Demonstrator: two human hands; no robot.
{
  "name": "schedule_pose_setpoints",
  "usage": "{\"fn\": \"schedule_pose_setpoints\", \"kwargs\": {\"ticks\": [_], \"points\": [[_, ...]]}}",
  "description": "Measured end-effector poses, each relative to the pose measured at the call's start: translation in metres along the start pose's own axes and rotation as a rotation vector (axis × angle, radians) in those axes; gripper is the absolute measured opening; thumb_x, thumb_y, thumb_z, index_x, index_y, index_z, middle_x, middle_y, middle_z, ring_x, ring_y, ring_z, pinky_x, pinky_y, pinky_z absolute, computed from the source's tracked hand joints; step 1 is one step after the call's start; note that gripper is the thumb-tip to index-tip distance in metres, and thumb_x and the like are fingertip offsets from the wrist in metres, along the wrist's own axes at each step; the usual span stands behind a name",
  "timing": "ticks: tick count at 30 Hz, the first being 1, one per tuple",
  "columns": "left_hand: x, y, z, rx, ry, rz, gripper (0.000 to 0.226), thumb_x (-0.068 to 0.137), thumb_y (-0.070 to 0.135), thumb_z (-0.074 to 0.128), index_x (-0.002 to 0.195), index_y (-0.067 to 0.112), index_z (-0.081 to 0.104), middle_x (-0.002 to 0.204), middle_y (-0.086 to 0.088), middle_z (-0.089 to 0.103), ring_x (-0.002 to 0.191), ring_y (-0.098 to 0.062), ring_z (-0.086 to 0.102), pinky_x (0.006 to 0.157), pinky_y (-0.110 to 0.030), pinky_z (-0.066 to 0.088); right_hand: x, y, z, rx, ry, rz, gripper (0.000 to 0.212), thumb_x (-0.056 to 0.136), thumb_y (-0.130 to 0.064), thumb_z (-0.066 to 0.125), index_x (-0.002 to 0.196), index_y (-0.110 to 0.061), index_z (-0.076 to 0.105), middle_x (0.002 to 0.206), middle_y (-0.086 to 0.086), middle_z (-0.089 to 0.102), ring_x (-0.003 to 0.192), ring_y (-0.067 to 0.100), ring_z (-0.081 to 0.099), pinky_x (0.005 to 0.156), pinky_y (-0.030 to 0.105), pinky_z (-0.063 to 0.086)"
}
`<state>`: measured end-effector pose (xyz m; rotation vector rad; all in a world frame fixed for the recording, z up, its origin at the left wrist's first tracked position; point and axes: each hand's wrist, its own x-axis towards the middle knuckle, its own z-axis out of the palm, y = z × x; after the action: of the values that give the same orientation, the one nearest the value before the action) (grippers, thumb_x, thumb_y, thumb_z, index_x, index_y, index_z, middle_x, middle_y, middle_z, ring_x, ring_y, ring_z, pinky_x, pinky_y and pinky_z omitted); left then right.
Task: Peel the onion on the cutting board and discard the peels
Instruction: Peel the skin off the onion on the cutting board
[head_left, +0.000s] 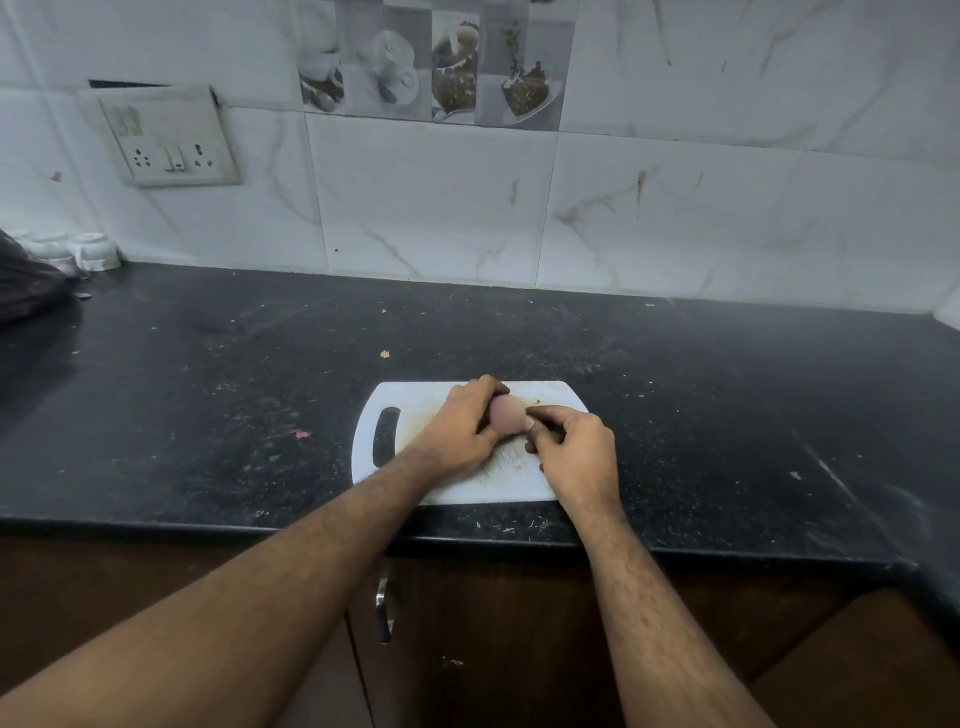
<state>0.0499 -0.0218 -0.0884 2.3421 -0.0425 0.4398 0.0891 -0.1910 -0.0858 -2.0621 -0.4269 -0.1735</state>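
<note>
two hands work one onion over the white cutting board. left hand curls around it; right hand fingers pinch at its near side, probably on a skin edge, though it is too small to tell. thin skin could tear short, or the onion could slip onto the black counter. count: one onion, one board, one pink scrap left of it.
</note>
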Motion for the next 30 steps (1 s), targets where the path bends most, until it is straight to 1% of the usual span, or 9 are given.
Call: {"fn": "schedule_pose_setpoints", "kwargs": {"ticks": [3, 8, 10, 12, 14, 18, 21, 26, 30], "points": [[0.0012, -0.0025, -0.0005, 0.031, 0.023, -0.009, 0.041, 0.097, 0.026, 0.069, 0.135, 0.013, 0.057, 0.126, -0.006, 0.060, 0.120, -0.020, 0.049, 0.104, -0.033, 0.042, -0.0004, -0.0018, 0.0006, -0.028, -0.016, -0.004, 0.021, 0.093, -0.020, 0.077, 0.114, -0.022, 0.081, 0.100, -0.011, 0.080, 0.085, 0.000, 0.070, 0.076, 0.016, 0.055], [-0.0006, 0.0002, -0.0006, -0.024, 0.020, -0.006, 0.039, 0.097, 0.034, 0.071, 0.129, 0.015, 0.060, 0.121, 0.000, 0.063, 0.113, -0.013, 0.055, 0.091, -0.014, 0.043, 0.0012, 0.0011, 0.0008, 0.000, 0.030, 0.021, 0.019, 0.092, -0.024, 0.079, 0.109, -0.019, 0.083, 0.096, -0.009, 0.081, 0.079, -0.006, 0.068, 0.066, 0.004, 0.049], [-0.0021, 0.0011, -0.0021, -0.035, 0.024, -0.002, 0.040, 0.096, 0.032, 0.073, 0.130, 0.015, 0.062, 0.121, 0.002, 0.064, 0.110, -0.010, 0.056, 0.087, -0.005, 0.041, 0.0014, 0.0019, 0.0017, 0.018, 0.048, 0.020, 0.016, 0.092, -0.022, 0.079, 0.107, -0.018, 0.083, 0.093, -0.011, 0.080, 0.079, -0.004, 0.069, 0.069, 0.011, 0.057], [-0.0036, 0.0015, -0.0040, -0.059, 0.029, -0.008, 0.044, 0.094, 0.029, 0.075, 0.134, 0.013, 0.063, 0.122, 0.003, 0.066, 0.105, -0.006, 0.059, 0.083, 0.001, 0.040, 0.0001, 0.0019, 0.0031, 0.042, 0.056, 0.029, 0.014, 0.093, -0.021, 0.078, 0.105, -0.017, 0.083, 0.088, -0.014, 0.077, 0.080, 0.001, 0.072, 0.072, 0.030, 0.065], [-0.0053, 0.0017, -0.0051, -0.089, 0.034, -0.022, 0.046, 0.092, 0.023, 0.078, 0.135, 0.013, 0.064, 0.119, 0.004, 0.067, 0.096, 0.000, 0.062, 0.080, 0.000, 0.043, -0.0014, 0.0012, 0.0035, 0.030, 0.058, 0.023, 0.013, 0.093, -0.021, 0.077, 0.104, -0.017, 0.082, 0.086, -0.014, 0.076, 0.081, 0.003, 0.073, 0.072, 0.037, 0.066], [-0.0050, 0.0003, -0.0051, -0.098, 0.037, -0.038, 0.045, 0.091, 0.014, 0.079, 0.133, 0.013, 0.065, 0.111, 0.007, 0.066, 0.082, 0.009, 0.062, 0.074, -0.002, 0.043, -0.0003, -0.0003, 0.0038, -0.035, 0.064, 0.001, 0.015, 0.093, -0.021, 0.076, 0.106, -0.013, 0.080, 0.090, -0.009, 0.077, 0.083, 0.004, 0.072, 0.078, 0.032, 0.065], [-0.0038, 0.0003, -0.0060, -0.094, 0.043, -0.019, 0.047, 0.089, 0.019, 0.081, 0.133, 0.016, 0.067, 0.118, 0.007, 0.068, 0.095, 0.002, 0.063, 0.081, -0.004, 0.043, 0.0001, -0.0026, 0.0049, -0.125, 0.070, 0.009, 0.017, 0.094, -0.024, 0.074, 0.107, -0.014, 0.079, 0.094, -0.006, 0.078, 0.084, 0.007, 0.071, 0.078, 0.024, 0.060], [-0.0036, -0.0030, -0.0052, -0.153, 0.021, -0.045, 0.052, 0.088, 0.024, 0.083, 0.136, 0.018, 0.065, 0.125, 0.004, 0.070, 0.112, -0.010, 0.068, 0.099, -0.025, 0.054, 0.0019, -0.0021, 0.0070, -0.146, 0.074, 0.060, 0.020, 0.094, -0.027, 0.075, 0.107, -0.013, 0.078, 0.096, -0.003, 0.078, 0.082, 0.007, 0.070, 0.074, 0.024, 0.058], [-0.0034, -0.0038, -0.0047, -0.189, -0.005, -0.070, 0.051, 0.090, 0.025, 0.081, 0.138, 0.019, 0.062, 0.122, 0.006, 0.072, 0.108, -0.006, 0.070, 0.094, -0.019, 0.054, 0.0023, -0.0011, 0.0079, -0.153, 0.115, 0.109, 0.019, 0.095, -0.023, 0.074, 0.109, -0.011, 0.077, 0.098, -0.001, 0.077, 0.081, 0.007, 0.067, 0.066, 0.017, 0.050]]}}
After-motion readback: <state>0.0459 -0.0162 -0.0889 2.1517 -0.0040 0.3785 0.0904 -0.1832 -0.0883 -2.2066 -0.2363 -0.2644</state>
